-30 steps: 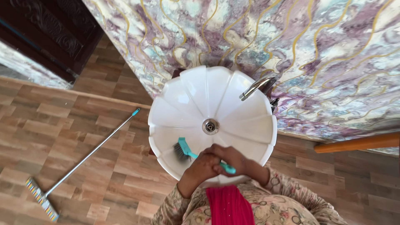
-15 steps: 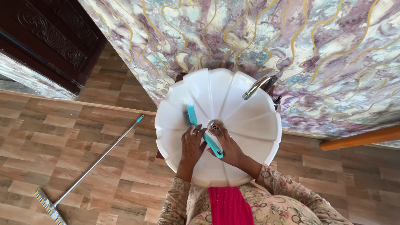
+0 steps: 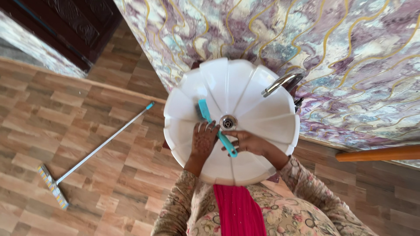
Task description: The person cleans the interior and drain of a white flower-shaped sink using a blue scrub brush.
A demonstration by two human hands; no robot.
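**Inspector:** State the position of the hands.

**Assistant:** Both are over the basin (image 3: 267, 124), a white scalloped bowl fixed to a marbled wall (image 3: 350, 52). The left hand (image 3: 204, 140) lies palm down on the near left slope, fingers spread and open, and its fingertips reach the brush (image 3: 209, 117) at the shaft. The right hand (image 3: 247, 142) is closed around the lower end of the handle, just near the drain (image 3: 228, 122).

**Inspector:** And the brush itself?

**Assistant:** Teal handle, dark bristles. It lies aslant inside the basin, head up and to the left on the left slope, bristles against the white surface, handle running down toward the person. The head sits left of the drain, close but apart from it.

**Inspector:** Fittings?

**Assistant:** A chrome tap (image 3: 282, 82) at the upper right rim, spout angled over the bowl. I cannot tell whether water runs.

**Inspector:** Surroundings?

**Assistant:** Wood-pattern floor (image 3: 87, 183). A mop (image 3: 94, 150) lies flat on it, well left of the basin, its metal pole teal-tipped at the end nearer the basin, its striped head farther off. A dark carved door (image 3: 74, 22) stands at upper left. An orange bar (image 3: 378, 154) runs along the wall at right. The person wears floral sleeves (image 3: 306, 183) and a red scarf (image 3: 238, 209).
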